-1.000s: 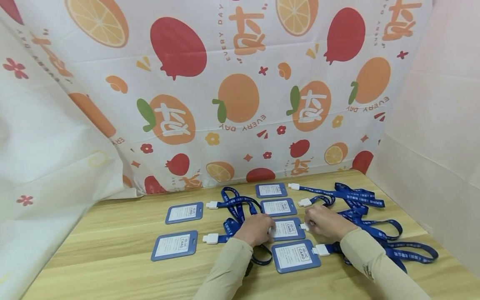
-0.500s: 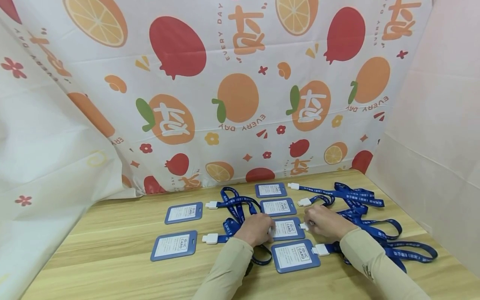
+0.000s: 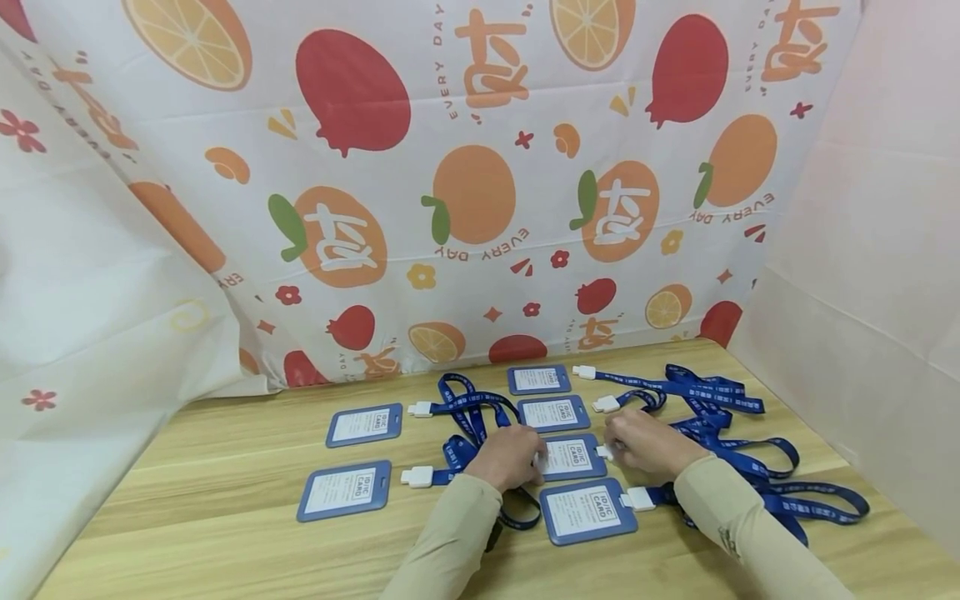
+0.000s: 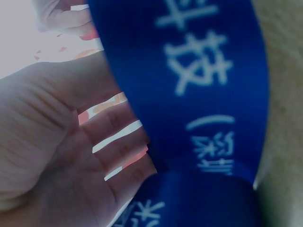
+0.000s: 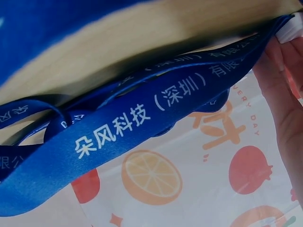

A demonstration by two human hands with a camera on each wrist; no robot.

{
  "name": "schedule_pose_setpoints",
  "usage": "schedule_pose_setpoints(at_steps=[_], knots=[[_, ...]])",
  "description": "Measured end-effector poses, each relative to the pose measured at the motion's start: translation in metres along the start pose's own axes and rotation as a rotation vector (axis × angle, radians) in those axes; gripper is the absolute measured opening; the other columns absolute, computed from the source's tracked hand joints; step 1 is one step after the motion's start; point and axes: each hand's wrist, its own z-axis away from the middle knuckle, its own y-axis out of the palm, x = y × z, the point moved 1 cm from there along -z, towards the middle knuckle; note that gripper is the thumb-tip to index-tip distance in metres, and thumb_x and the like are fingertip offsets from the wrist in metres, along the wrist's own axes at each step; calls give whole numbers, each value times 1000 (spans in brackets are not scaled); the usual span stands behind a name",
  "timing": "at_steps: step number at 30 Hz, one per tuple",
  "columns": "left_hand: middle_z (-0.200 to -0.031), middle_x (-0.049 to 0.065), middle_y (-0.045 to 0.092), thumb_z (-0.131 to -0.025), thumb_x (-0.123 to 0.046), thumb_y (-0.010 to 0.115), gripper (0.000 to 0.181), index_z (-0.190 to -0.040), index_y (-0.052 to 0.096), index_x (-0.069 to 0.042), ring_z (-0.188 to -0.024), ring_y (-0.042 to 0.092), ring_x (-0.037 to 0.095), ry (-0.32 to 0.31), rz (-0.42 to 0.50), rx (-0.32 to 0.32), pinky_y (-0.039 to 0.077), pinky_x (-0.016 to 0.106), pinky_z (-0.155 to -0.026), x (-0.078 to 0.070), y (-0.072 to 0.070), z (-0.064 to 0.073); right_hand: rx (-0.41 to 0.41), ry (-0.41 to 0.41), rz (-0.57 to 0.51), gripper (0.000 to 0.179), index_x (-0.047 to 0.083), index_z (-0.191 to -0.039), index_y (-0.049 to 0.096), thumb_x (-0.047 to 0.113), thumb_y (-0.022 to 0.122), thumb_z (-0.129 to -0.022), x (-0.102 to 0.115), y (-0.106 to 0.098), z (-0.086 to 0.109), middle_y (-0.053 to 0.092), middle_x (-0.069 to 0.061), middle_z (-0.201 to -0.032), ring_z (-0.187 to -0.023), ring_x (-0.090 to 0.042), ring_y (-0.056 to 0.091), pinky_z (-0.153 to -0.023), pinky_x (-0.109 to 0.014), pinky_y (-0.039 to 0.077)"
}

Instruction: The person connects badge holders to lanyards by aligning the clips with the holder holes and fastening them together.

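Note:
My left hand (image 3: pixel 504 458) holds the left end of a blue badge holder (image 3: pixel 573 457) with a white "ID/IC CARD" insert; its fingertips hide that edge. At the holder's slotted right end, my right hand (image 3: pixel 651 443) pinches a white plastic clip (image 3: pixel 606 452) on a blue lanyard. In the right wrist view the lanyard strap (image 5: pixel 142 118), printed with white characters, runs up to the fingers. A blue strap (image 4: pixel 203 71) crosses close in front of the left palm in the left wrist view and covers the fingertips.
Below lies another badge holder (image 3: pixel 588 511) with its clip (image 3: pixel 639 498) at the slot. Two more holders, one nearer (image 3: pixel 550 413) and one farther (image 3: pixel 539 379), lie above. Two holders sit left, one the lower (image 3: pixel 343 490). Lanyards (image 3: pixel 750 454) pile at right. A fruit-print cloth (image 3: pixel 480 275) hangs behind.
Both hands keep the same place at the holder and clip. The whole view has shifted very slightly; nothing on the table has visibly moved.

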Motion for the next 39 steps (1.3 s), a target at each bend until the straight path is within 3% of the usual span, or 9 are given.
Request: schedule_pose_setpoints(at_steps=[23, 39], knots=[[-109, 6, 72, -82, -19, 87, 26, -106, 80, -10, -81, 55, 14, 5, 13, -7, 53, 30, -84, 2, -4, -6, -6, 16, 37, 13, 4, -86, 77, -8, 74, -82, 0, -4, -5, 64, 3, -82, -74, -8, 55, -67, -27, 54], [-104, 4, 72, -81, -18, 88, 23, -102, 80, -11, -79, 54, 12, 18, 9, -22, 52, 28, -80, 2, 1, 1, 5, 44, -1, 17, 7, -86, 76, -8, 72, -82, 1, 1, 1, 63, 3, -83, -77, -9, 57, -69, -28, 55]])
